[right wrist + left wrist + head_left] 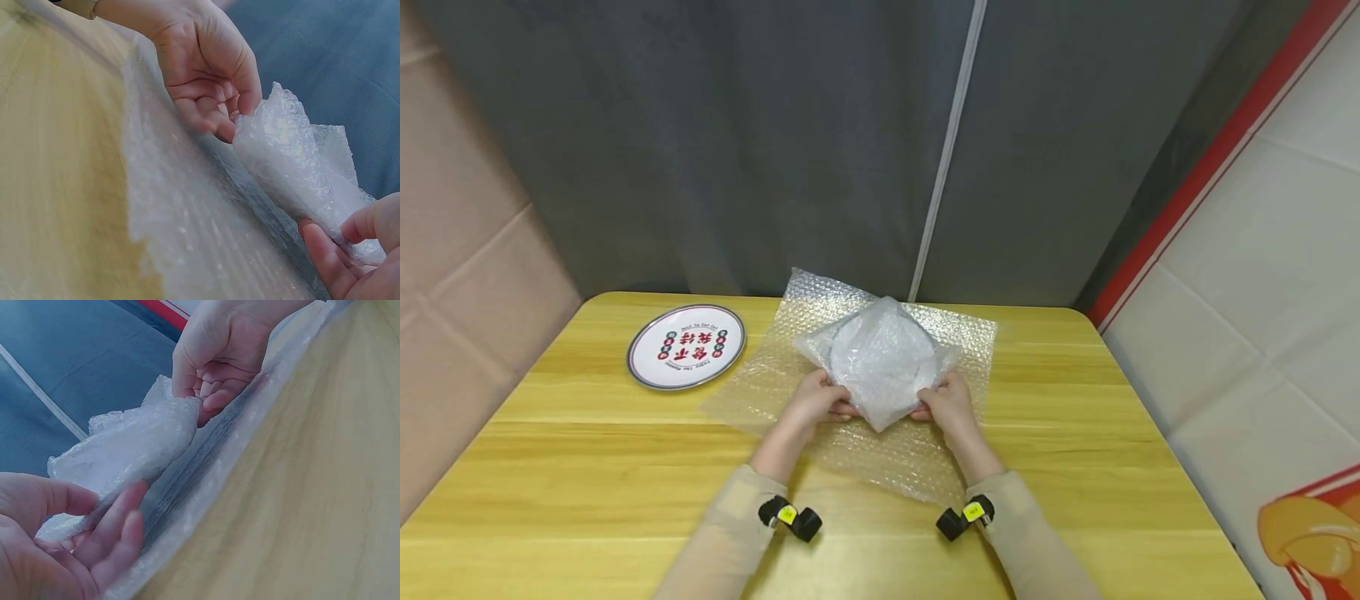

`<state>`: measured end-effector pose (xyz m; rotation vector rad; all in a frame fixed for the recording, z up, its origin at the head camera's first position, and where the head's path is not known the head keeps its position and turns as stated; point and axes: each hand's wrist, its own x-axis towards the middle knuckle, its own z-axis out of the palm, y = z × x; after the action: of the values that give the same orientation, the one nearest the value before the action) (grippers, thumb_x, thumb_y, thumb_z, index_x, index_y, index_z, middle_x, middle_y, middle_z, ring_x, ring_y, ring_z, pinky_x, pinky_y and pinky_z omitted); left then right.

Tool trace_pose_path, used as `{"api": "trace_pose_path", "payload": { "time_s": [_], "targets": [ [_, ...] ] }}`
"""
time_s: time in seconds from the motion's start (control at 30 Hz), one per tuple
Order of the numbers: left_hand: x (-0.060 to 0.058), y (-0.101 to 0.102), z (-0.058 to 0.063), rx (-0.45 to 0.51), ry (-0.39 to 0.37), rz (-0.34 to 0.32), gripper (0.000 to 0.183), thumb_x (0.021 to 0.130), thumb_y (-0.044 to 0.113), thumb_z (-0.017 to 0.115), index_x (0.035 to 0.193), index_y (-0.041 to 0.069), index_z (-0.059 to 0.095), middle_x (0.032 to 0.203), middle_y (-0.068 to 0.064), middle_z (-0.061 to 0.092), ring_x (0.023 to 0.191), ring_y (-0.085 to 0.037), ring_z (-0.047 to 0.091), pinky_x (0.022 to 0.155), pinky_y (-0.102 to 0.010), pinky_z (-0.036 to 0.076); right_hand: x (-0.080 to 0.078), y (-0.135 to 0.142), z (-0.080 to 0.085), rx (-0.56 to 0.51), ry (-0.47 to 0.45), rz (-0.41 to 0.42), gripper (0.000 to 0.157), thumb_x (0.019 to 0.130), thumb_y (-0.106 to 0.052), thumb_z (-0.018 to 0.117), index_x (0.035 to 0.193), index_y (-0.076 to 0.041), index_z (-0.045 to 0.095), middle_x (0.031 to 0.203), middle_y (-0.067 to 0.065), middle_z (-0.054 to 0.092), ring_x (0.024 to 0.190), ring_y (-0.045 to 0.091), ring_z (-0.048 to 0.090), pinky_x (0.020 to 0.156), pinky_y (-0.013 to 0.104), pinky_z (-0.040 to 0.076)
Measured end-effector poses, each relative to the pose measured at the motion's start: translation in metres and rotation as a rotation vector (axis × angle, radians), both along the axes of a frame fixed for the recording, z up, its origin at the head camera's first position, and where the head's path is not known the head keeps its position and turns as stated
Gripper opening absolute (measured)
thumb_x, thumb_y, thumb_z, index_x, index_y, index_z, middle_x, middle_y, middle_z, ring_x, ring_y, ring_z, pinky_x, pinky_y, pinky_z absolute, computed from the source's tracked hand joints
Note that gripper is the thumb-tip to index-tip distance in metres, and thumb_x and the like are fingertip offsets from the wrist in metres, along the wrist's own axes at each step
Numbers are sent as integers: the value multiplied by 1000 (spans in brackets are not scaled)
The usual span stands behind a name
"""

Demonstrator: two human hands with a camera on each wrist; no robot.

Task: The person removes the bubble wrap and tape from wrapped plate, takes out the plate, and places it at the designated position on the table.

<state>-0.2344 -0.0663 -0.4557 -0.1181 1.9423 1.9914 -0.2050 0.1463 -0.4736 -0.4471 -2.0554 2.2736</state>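
Note:
A round plate wrapped in bubble wrap point(883, 354) is held by both hands above a flat sheet of bubble wrap point(887, 462). My left hand point(820, 398) pinches the bundle's near left edge, thumb on top and fingers below. The right hand point(946, 400) grips its near right edge the same way. In the left wrist view the wrapped bundle point(134, 447) is tilted and lifted off the sheet. Folded corners of wrap stick out from the bundle point(294, 162) in the right wrist view. The layers of plastic blur the plate itself.
On the left of the wooden table point(1090, 467) lies an oval white plate point(687, 347) with red and dark lettering and a dark rim. A grey curtain point(760, 150) hangs behind the table's back edge. Pale panels stand at both sides.

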Motion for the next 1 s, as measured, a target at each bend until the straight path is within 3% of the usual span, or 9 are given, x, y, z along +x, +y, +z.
{"api": "trace_pose_path", "payload": {
  "time_s": [0.27,0.9,1.0],
  "targets": [
    [-1,0,-1,49,-32,15,19,82,-15,51,96,-7,42,77,-20,57,54,-19,62,58,-31,58,-2,-2,-5,36,-9,-10,23,80,15,52,90,1,36,71,13,50,47,16,58,48,26,56],
    [-1,2,-5,45,-60,54,16,81,-16,52,90,-6,43,75,-20,58,54,-19,62,60,-31,59,-4,1,-6,73,-59,24,18,82,11,53,92,3,40,71,13,53,50,15,59,51,26,56],
    [-1,3,-5,37,-54,57,21,80,-16,52,98,-8,43,77,-21,58,54,-19,62,60,-31,59,-5,2,-6,74,-62,26,17,83,10,53,93,4,41,72,15,54,49,16,60,51,26,56]
  ]
}}
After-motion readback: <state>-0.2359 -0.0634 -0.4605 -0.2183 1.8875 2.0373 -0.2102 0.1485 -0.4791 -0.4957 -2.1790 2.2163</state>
